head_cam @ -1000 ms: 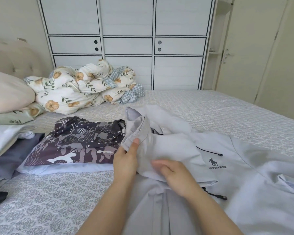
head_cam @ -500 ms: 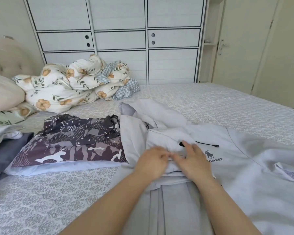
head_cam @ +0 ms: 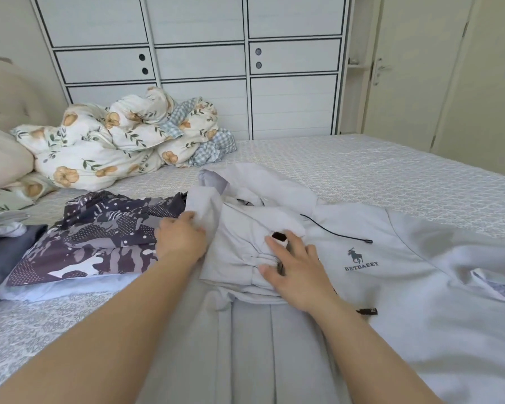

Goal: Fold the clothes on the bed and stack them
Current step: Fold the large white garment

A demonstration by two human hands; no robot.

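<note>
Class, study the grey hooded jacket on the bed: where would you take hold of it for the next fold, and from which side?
Probably the outspread right sleeve and shoulder, from the right: that side lies loose and flat on the bed, while the hood end is already bunched under the left hand and right hand. The grey hooded jacket then folds inward.

Bare forearms, no sleeves/jewelry.

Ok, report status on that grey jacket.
Left hand gripping grey jacket edge; right hand flat, pressing it. Not yet folded. Camouflage garment touching alongside.
</note>
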